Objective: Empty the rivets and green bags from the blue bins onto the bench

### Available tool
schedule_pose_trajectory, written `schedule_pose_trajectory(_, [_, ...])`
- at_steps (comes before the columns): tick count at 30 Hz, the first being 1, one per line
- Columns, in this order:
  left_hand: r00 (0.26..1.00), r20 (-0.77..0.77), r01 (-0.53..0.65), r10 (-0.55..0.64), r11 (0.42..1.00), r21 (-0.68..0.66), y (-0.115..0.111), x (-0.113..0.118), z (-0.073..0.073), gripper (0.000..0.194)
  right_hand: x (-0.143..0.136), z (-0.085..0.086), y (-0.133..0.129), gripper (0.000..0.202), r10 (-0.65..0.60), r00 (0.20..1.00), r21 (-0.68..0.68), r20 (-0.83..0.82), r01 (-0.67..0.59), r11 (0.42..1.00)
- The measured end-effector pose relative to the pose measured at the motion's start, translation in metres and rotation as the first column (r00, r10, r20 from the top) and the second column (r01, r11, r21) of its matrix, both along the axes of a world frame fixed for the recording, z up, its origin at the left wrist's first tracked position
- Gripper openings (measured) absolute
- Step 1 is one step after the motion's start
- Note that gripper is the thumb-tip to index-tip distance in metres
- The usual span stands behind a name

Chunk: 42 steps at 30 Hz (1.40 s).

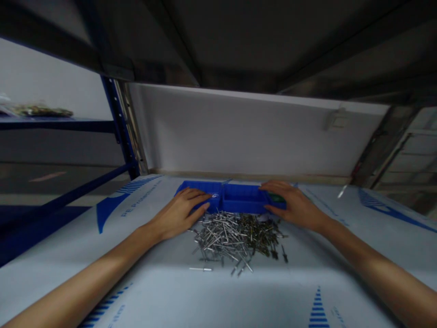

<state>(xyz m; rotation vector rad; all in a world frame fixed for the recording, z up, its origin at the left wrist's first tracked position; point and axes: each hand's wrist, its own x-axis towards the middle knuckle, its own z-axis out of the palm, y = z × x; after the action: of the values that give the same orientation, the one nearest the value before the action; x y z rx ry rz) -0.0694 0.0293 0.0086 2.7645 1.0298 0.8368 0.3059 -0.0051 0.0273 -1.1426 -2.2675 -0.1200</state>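
Head view: both hands on a blue divided tray (239, 200) at the far middle of the worktop (170, 291). Left hand (180, 212) rests on the tray's left end, fingers spread flat over the near-left rim, not clenched; fingertips reach toward the centre divider. Right hand (293, 205) wraps the tray's right end, thumb on the near wall, fingers curled over the far rim, so it grips the tray. Something green shows in the right compartment just beside the right fingers; can't tell what. Pile of metal rivets (235, 237) lies loose on the worktop, touching the tray's near wall, between the two wrists; silver ones to the left, darker ones to the right, a few strays nearer. Worktop covered by pale sheet with blue print. Blue shelving upright (119, 127) far left; white wall panel (239, 136) behind the tray.
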Motion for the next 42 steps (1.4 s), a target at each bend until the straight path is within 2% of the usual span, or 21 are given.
schedule_pose_trajectory(4, [0.999,-0.021,0.034,-0.034,0.999,-0.007,0.005,0.003,0.006,0.040,0.050,-0.003,0.006,0.063,-0.074,0.997,0.052,-0.038,0.076,0.996])
schedule_pose_trajectory(8, [1.000,0.001,-0.002,0.002,0.996,0.084,0.004,0.020,0.011,0.042,0.089,-0.019,0.015,0.091,-0.150,0.982,-0.082,-0.116,0.141,0.987])
schedule_pose_trajectory(10, [1.000,0.003,0.029,-0.029,0.989,0.146,-0.004,0.039,0.015,0.041,0.099,-0.027,0.020,0.103,-0.141,0.976,-0.203,-0.163,0.107,0.973])
schedule_pose_trajectory(13, [0.975,-0.106,0.211,-0.196,0.964,0.164,-0.024,0.080,0.019,0.036,0.105,-0.032,0.028,0.106,-0.121,0.966,-0.349,-0.229,0.034,0.936])
schedule_pose_trajectory(15, [0.924,-0.204,0.350,-0.325,0.931,0.101,-0.041,0.110,0.018,0.035,0.107,-0.032,0.031,0.100,-0.121,0.961,-0.365,-0.251,0.022,0.931])
schedule_pose_trajectory(17, [0.871,-0.275,0.424,-0.406,0.906,0.006,-0.055,0.137,0.014,0.040,0.110,-0.030,0.031,0.095,-0.124,0.958,-0.343,-0.257,0.030,0.939])
schedule_pose_trajectory(20, [0.839,-0.355,0.407,-0.413,0.909,-0.095,-0.066,0.167,0.002,0.062,0.117,-0.028,0.025,0.094,-0.124,0.958,-0.326,-0.259,0.034,0.945])
schedule_pose_trajectory(23, [0.827,-0.418,0.359,-0.376,0.925,-0.122,-0.066,0.184,-0.007,0.061,0.126,-0.026,0.013,0.097,-0.126,0.963,-0.321,-0.239,0.044,0.946])
schedule_pose_trajectory(26, [0.837,-0.452,0.307,-0.310,0.948,-0.083,-0.063,0.188,-0.012,0.057,0.137,-0.022,-0.001,0.096,-0.123,0.976,-0.289,-0.182,0.067,0.955])
schedule_pose_trajectory(30, [0.858,-0.470,0.249,-0.207,0.968,0.029,-0.063,0.181,-0.014,0.052,0.151,-0.011,-0.018,0.091,-0.117,0.987,-0.253,-0.107,0.087,0.964])
schedule_pose_trajectory(34, [0.882,-0.457,0.193,-0.114,0.972,0.130,-0.065,0.175,-0.009,0.044,0.152,0.011,-0.028,0.092,-0.100,0.994,-0.231,-0.034,0.090,0.969])
schedule_pose_trajectory(38, [0.909,-0.366,0.255,-0.197,0.960,0.117,-0.066,0.186,0.008,0.031,0.134,0.042,-0.033,0.086,-0.020,0.996,-0.243,0.085,0.040,0.969])
schedule_pose_trajectory(42, [0.917,-0.271,0.330,-0.291,0.938,0.108,-0.060,0.205,0.022,0.029,0.098,0.071,-0.037,0.083,0.077,0.981,-0.255,0.176,-0.030,0.966])
